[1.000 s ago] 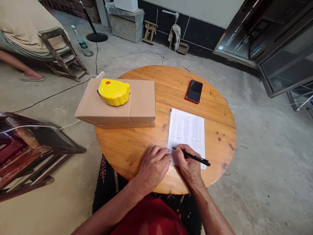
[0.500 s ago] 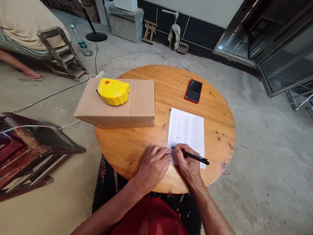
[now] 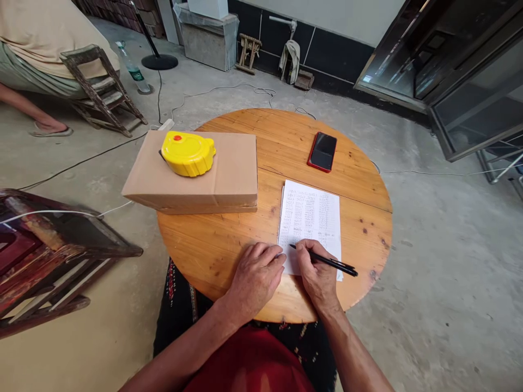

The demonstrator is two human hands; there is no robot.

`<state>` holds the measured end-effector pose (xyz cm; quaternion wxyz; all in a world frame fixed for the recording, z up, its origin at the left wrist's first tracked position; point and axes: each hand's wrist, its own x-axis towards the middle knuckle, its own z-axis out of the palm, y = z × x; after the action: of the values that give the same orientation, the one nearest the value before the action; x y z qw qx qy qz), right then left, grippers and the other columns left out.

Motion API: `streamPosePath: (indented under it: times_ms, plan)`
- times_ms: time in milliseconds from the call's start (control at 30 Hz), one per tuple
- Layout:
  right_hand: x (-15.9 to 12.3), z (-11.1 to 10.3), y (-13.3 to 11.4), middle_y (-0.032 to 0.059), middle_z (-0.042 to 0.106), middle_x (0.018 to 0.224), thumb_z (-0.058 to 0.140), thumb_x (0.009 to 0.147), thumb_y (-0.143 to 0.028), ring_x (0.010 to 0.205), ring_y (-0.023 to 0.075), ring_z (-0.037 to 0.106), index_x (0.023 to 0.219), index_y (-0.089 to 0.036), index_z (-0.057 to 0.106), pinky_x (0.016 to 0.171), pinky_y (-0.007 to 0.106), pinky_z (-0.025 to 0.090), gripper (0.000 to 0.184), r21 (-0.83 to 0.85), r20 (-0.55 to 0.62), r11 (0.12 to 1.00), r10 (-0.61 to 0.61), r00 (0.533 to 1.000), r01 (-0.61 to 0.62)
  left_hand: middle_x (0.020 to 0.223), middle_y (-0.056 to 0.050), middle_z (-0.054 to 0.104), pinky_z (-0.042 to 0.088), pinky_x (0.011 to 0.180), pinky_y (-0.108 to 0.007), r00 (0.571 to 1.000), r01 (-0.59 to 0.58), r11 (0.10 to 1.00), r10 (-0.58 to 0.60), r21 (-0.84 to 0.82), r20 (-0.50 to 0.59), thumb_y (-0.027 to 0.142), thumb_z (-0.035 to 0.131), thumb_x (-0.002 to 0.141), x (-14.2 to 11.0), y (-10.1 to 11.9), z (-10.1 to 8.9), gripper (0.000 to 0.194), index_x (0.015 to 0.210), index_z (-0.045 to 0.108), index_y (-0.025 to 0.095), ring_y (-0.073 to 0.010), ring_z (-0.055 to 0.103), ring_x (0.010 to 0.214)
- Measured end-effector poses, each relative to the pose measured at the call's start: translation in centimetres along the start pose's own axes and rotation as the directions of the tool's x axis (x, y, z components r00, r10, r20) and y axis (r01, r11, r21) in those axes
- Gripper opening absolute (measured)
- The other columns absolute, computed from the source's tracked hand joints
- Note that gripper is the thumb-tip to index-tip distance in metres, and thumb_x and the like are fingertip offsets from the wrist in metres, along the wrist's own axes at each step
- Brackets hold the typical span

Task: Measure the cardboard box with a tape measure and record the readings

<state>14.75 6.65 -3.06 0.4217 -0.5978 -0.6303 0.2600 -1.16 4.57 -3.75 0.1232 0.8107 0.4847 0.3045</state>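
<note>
Sheets of white paper (image 3: 312, 212) covered in columns of small handwriting lie on the round wooden table (image 3: 196, 247). A black pen (image 3: 337, 265) is pinched in my right hand (image 3: 321, 277), its tip at the lower left part of the top sheet. My left hand (image 3: 257, 277) rests palm down on the table, its loosely bent fingertips at the paper's lower left edge, holding nothing. The lower part of the sheet is partly hidden by my right hand.
A cardboard box (image 3: 232, 163) with a yellow tape measure (image 3: 188, 154) on top stands at the table's left. A phone in a red case (image 3: 322, 151) lies towards the back right. Beyond the table are a seated person (image 3: 44, 38), a wooden chair (image 3: 102, 87) and a water bottle (image 3: 137, 73).
My right hand and the pen have shifted slightly to the right along the paper. The left hand stays in place.
</note>
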Motion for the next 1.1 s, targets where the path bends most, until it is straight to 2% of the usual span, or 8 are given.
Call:
streamPosePath:
  times_ms: [767, 1100]
  plan:
    - [0.11, 0.32, 0.12, -0.0016, 0.061, 0.063, 0.055, 0.09, -0.027, 0.057, 0.0123, 0.052, 0.076, -0.018, 0.064, 0.056, 0.024, 0.043, 0.019, -0.024, 0.06, 1.0, 0.017, 0.998, -0.015, 0.106, -0.006, 0.068, 0.048, 0.085, -0.04, 1.0, 0.016, 1.0, -0.016, -0.008, 0.005, 0.013, 0.054, 0.091, -0.17, -0.01, 0.0, 0.017, 0.102, 0.065, 0.018, -0.0221, 0.055, 0.096]
    - [0.16, 0.34, -0.05, -0.0014, 0.06, 0.061, 0.054, 0.089, -0.027, 0.055, 0.0123, 0.053, 0.075, -0.017, 0.063, 0.054, 0.024, 0.043, 0.02, -0.046, 0.038, 0.999, -0.003, 0.999, 0.005, 0.107, -0.007, 0.068, 0.049, 0.084, -0.04, 1.0, 0.014, 1.0, -0.014, -0.009, 0.004, 0.014, 0.054, 0.091, -0.08, -0.06, 0.0, 0.017, 0.103, 0.065, 0.018, -0.0222, 0.055, 0.095]
